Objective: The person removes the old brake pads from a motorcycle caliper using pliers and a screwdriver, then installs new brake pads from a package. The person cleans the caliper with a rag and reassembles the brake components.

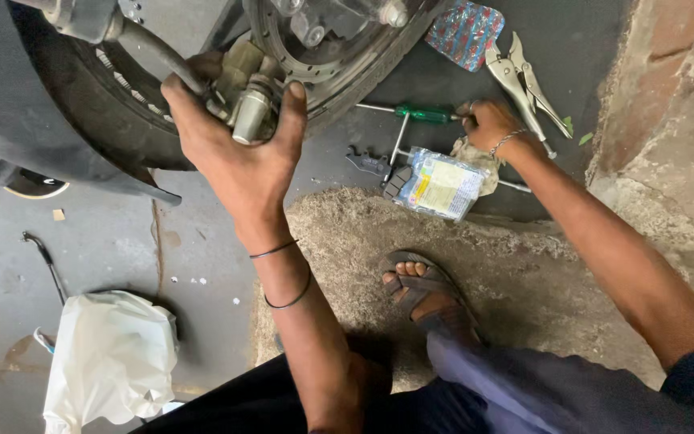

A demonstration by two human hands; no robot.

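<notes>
A: What has the left hand (238,153) got?
B: It grips the brake caliper (249,95) beside the wheel's brake disc (339,68).
A: And the right hand (491,124)?
B: On the floor, fingers at the green-handled screwdriver (423,114), near locking pliers (524,76).

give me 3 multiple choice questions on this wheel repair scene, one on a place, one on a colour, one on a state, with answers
1. Where does the locking pliers lie?
A. on the ground beyond the right hand
B. on the white plastic bag
C. beside the sandalled foot

2. What colour is the screwdriver handle?
A. red
B. green
C. yellow

3. What is the left hand doing?
A. resting flat on the ground
B. holding a rag
C. gripping the brake caliper at the wheel

Answers: 1 A, the pliers lie on the ground just past that hand. 2 B, the handle shows green by the fingertips. 3 C, fingers and thumb wrap the caliper beside the brake disc.
</notes>
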